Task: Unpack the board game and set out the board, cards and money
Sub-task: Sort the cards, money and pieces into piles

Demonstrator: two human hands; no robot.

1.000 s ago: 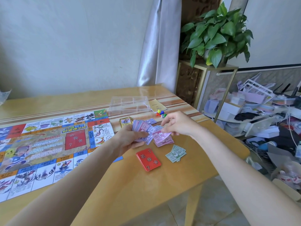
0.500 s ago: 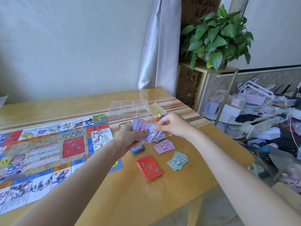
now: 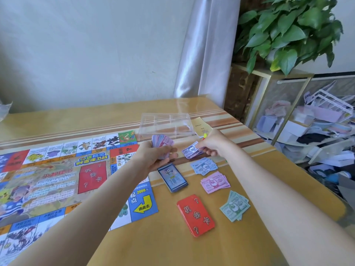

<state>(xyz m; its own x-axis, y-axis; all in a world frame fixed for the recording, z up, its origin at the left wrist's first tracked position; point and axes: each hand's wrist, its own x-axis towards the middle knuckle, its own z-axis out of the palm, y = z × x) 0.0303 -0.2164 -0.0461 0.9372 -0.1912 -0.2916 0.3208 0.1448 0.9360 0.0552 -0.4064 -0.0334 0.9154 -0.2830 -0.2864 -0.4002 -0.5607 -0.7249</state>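
Board (image 3: 57, 179) lies flat on tabletop (image 3: 153, 246), left side, printed face up. L hand (image 3: 155, 156) closed round a fanned wad of notes (image 3: 162, 143), pink/purple mix, held above the board's right edge. R hand (image 3: 213, 144) pinching a purple note (image 3: 190, 150) btwn thumb and fingers, low over a purple pile (image 3: 192, 155) just right of the L hand; can't tell if the note touches the pile. Nearer the camera from there: blue notes (image 3: 204, 166), then pink notes (image 3: 215, 182), then green notes (image 3: 235, 206), each a separate loose pile. Blue card deck (image 3: 172, 178) sits just beside the board's right edge, face up. Red card deck (image 3: 196, 215) nearer still, btwn board corner and green notes. Clear tray (image 3: 166, 124) at far side beyond the hands, yellow leaflet (image 3: 200, 125) touching its right end. Small coloured bit at R hand's knuckles, too hidden to ID.
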